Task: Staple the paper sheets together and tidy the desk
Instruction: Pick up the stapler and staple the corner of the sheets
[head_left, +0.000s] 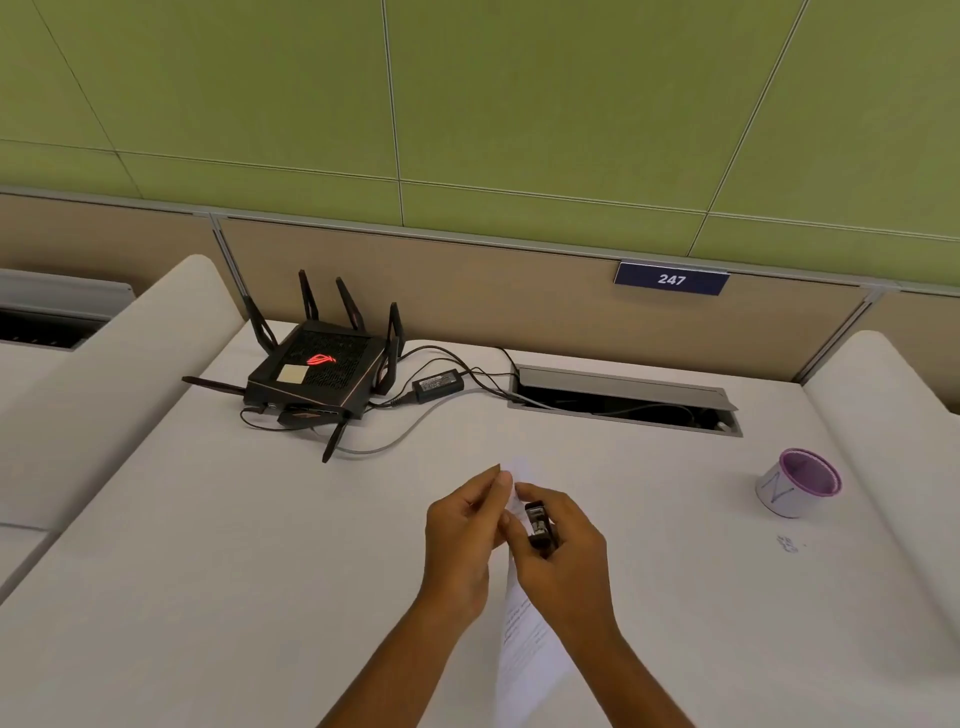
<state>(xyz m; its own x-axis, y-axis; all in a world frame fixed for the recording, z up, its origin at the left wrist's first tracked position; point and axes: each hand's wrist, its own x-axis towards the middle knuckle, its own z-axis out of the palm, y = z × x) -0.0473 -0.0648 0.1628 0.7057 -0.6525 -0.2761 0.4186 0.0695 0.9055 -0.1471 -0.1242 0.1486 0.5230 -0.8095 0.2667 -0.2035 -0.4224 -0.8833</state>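
Both hands meet above the middle of the white surface (260, 571). Left hand (460, 540) pinches the top edge of the sheets (524, 649), fingers (493, 480) curled onto the paper; the sheets stand nearly edge-on to the camera, running from the fingertips back between the two forearms, printed lines visible lower down. Right hand (563, 556) grips a small black stapler (540, 525), fingers clenched round it, its mouth right at the paper's upper edge; whether it bites the paper, cannot tell. Router (317, 374) with antennas sits far left, red logo lit, power brick (439, 387) and cables beside it. Open cable hatch (623, 400) at the back. Purple-rimmed cup (797, 483) stands well apart to the right. Plate on the partition reads 247 (671, 279).
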